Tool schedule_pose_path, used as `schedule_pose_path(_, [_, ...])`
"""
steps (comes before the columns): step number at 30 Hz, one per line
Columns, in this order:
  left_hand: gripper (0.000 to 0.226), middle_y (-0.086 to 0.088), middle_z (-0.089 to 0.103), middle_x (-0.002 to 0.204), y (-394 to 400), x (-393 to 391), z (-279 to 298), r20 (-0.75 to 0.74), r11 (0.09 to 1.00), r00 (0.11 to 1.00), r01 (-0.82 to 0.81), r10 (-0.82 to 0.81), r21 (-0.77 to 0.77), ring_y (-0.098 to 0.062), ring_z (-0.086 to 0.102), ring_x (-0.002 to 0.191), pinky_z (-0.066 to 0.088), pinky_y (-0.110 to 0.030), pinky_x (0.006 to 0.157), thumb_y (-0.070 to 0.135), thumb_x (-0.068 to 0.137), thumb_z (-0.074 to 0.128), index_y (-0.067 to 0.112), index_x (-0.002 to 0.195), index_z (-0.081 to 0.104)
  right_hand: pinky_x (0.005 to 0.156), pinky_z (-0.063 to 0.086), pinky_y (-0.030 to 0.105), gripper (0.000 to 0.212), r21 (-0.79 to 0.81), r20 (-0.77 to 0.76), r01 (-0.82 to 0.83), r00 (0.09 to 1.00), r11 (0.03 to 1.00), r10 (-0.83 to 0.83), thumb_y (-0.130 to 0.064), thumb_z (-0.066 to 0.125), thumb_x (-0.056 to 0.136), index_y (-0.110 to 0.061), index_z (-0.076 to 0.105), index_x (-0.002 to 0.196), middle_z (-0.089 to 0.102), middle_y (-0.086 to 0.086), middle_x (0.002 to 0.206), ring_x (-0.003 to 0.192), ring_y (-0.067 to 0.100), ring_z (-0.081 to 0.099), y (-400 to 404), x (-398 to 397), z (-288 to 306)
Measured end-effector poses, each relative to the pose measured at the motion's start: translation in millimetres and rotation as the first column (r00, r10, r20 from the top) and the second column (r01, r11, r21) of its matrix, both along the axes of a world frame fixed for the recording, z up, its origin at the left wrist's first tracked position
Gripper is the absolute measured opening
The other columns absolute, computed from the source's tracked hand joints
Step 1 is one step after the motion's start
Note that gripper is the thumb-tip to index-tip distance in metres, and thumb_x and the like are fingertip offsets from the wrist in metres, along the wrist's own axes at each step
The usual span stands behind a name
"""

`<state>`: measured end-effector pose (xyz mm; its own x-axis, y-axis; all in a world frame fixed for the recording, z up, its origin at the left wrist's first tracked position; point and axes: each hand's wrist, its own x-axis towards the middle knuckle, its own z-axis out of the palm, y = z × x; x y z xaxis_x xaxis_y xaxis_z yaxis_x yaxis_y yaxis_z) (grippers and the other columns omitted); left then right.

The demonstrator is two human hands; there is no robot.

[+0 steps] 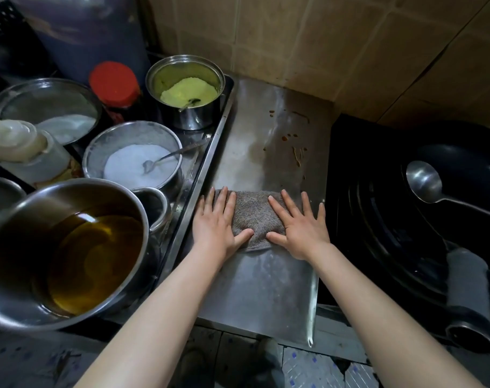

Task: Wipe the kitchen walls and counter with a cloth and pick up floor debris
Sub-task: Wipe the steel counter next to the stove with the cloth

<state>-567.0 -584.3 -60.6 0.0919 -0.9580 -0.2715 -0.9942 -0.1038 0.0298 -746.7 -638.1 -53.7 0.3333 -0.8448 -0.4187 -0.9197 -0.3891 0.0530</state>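
On the steel tabletop [266,289], between a tray of seasoning pots and a black stove, a grey cloth [255,217] lies flat with both hands pressed on it. The left hand [218,219] covers the cloth's left edge and the right hand [297,222] its right edge — fingers straight and spread on each, palms down, gripping nothing, the thumbs pointing toward each other across the cloth's near edge. Beyond the cloth, toward the tiled wall [350,46], the metal carries brown stains [294,152] scattered along its right side.

Left of the cloth a metal tray [207,152] holds several containers: a steel pot of yellow-green powder [186,91] with a spoon handle in it, a bowl of white grains [134,161] with a spoon resting inside, another steel bowl of white contents [48,107] farther left, and a jar with a red lid [113,82] at the back. A clear squeeze bottle [23,152] stands at the far left. Nearest the camera, a large steel bowl of amber oil [67,256] sits at the tabletop's front edge.

To the right, a dark wok [462,169] rests on the stove [378,219] with a metal ladle [425,183] lying in it — the wok's handle, wrapped in grey [467,281], points toward the person. Patterned floor tiles [308,368] show below the front edge.
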Motion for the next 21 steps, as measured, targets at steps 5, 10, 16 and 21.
schedule_pose_path(5, [0.092,-0.005,-0.015,0.158,-13,2,-1,0.018,1.000,1.000,0.002,-0.002,0.009,-0.026,-0.014,0.145,-0.007,-0.040,0.117,0.072,0.086,0.020,0.015,0.150,-0.013,0.113,-0.006,0.057,0.081,-0.007,-0.010,0.016,1.000,1.000,-0.016,-0.071,0.034,0.085,-0.047,-0.015,0.144,-0.020,-0.013,0.156,0.144,0.028,-0.019,-13,4,-3])
schedule_pose_path(10, [0.092,-0.004,-0.017,0.158,-25,2,-1,0.036,1.000,0.999,0.001,-0.002,0.022,-0.026,-0.015,0.145,-0.007,-0.041,0.117,0.073,0.086,0.017,0.014,0.149,-0.014,0.114,-0.006,0.057,0.080,0.000,0.014,0.040,0.999,0.999,-0.040,-0.070,0.035,0.085,-0.047,-0.014,0.144,-0.020,-0.013,0.157,0.144,0.028,-0.020,-23,8,-3])
schedule_pose_path(16, [0.092,-0.005,-0.020,0.157,-46,4,-1,0.051,0.999,0.999,0.017,-0.019,0.038,-0.026,-0.017,0.145,-0.008,-0.042,0.117,0.073,0.085,0.014,0.014,0.149,-0.017,0.114,-0.007,0.056,0.080,-0.001,0.025,0.055,0.998,0.998,-0.055,-0.070,0.037,0.085,-0.049,-0.013,0.144,-0.020,-0.014,0.156,0.144,0.028,-0.021,-41,6,-1])
schedule_pose_path(21, [0.092,-0.005,-0.018,0.157,-67,2,-1,0.084,0.999,0.996,0.033,-0.036,0.034,-0.026,-0.017,0.145,-0.010,-0.042,0.116,0.074,0.085,0.013,0.015,0.149,-0.016,0.113,-0.008,0.055,0.080,-0.005,-0.001,0.046,0.999,0.999,-0.046,-0.069,0.036,0.086,-0.048,-0.014,0.144,-0.022,-0.014,0.156,0.144,0.027,-0.022,-58,3,0])
